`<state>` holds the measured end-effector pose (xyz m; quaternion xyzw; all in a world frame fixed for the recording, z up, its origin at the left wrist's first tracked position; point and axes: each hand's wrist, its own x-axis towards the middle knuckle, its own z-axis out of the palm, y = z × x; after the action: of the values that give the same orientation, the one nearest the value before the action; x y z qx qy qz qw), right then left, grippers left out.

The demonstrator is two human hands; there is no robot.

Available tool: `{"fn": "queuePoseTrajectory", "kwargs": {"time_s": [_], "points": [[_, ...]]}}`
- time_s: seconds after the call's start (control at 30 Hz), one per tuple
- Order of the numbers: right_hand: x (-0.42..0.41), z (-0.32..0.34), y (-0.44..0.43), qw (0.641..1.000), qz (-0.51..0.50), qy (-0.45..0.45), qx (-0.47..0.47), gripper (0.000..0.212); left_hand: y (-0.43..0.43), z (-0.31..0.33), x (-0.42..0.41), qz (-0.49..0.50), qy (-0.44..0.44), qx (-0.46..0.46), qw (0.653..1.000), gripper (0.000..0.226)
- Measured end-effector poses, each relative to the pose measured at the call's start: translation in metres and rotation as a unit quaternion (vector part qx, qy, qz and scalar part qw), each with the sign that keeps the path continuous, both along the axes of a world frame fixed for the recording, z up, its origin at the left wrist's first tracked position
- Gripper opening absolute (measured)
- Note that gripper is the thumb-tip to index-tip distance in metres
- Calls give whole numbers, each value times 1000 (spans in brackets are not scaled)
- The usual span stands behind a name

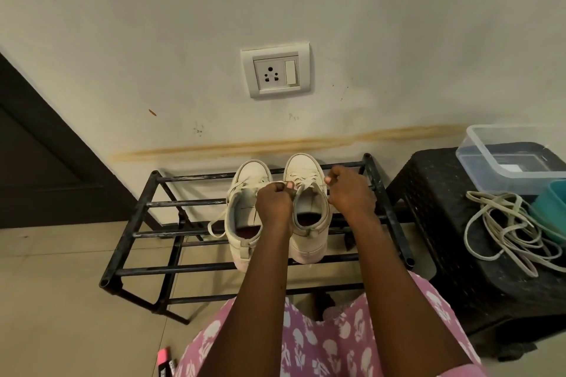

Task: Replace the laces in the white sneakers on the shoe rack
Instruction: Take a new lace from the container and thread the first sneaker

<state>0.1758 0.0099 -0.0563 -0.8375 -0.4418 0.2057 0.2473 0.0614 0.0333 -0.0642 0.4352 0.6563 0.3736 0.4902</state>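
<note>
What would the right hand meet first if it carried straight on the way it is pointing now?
Most likely the toe of the right sneaker, just ahead of the right hand; beyond it, the shoe rack and its back bar. Depth is unclear from above.

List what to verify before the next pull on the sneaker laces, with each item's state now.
1. Both shoes on the shoe rack: ok, the laced sneaker and the other sneaker stand side by side on its bars.
2. The left hand has a grip: ok, it pinches the pinched lace.
3. The right hand has a grip: cannot tell, its curled fingers hide what they hold.
4. Laced sneaker emptied: not ok, the crossed lace runs through its eyelets.
5. The loose laces handy: probably ok, piled on the stool beside the rack.
</note>
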Motion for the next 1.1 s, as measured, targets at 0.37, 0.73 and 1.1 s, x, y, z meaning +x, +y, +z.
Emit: {"fn": "queuePoseTrajectory", "kwargs": {"time_s": [0.37, 0.73, 1.1], "points": [[-6, 24, 1, 825, -219, 447, 267, 10, 10, 20, -7, 68, -69, 74, 992, 33], [-2, 151, 16, 892, -99, 280, 341, 26, 18, 146, -2, 76, -134, 191, 969, 34], [8, 307, 10, 925, 12, 84, 370, 24, 22, 276, 4, 24, -121, 327, 937, 39]]}}
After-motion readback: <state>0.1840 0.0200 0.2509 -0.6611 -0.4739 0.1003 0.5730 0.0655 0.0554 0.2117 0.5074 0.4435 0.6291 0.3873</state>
